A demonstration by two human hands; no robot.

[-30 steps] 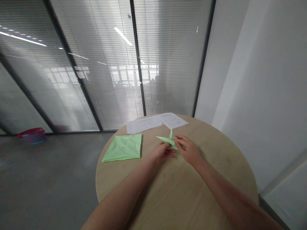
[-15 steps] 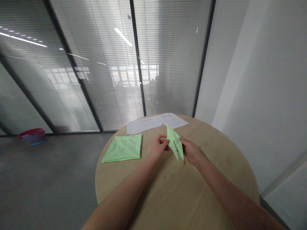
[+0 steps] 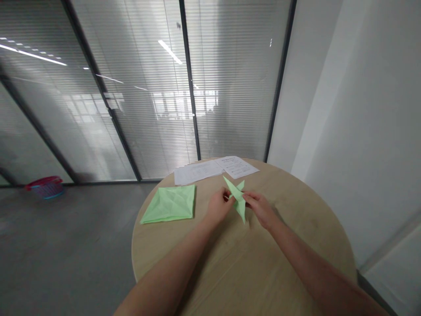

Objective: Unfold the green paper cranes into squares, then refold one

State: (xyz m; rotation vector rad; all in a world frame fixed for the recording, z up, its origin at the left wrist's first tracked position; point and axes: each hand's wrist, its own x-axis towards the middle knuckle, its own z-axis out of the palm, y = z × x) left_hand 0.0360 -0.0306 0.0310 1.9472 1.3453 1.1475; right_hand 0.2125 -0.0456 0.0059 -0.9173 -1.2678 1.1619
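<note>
A folded green paper figure (image 3: 237,196) with long pointed flaps is held just above a round wooden table (image 3: 256,272). My left hand (image 3: 219,206) pinches its left side. My right hand (image 3: 261,208) pinches its right side. One point sticks up and to the left, another hangs down toward the table. A creased, flattened green paper square (image 3: 169,203) lies on the table to the left of my hands.
Two white printed sheets (image 3: 213,169) lie at the table's far edge. Glass partitions with blinds stand behind the table, and a white wall rises on the right. A red and blue basket (image 3: 45,186) sits on the grey floor at far left.
The green figure has been turned in my hands: from lying flat a second ago, to upright, to tilted with a point up-left. Both hands kept their pinch.
</note>
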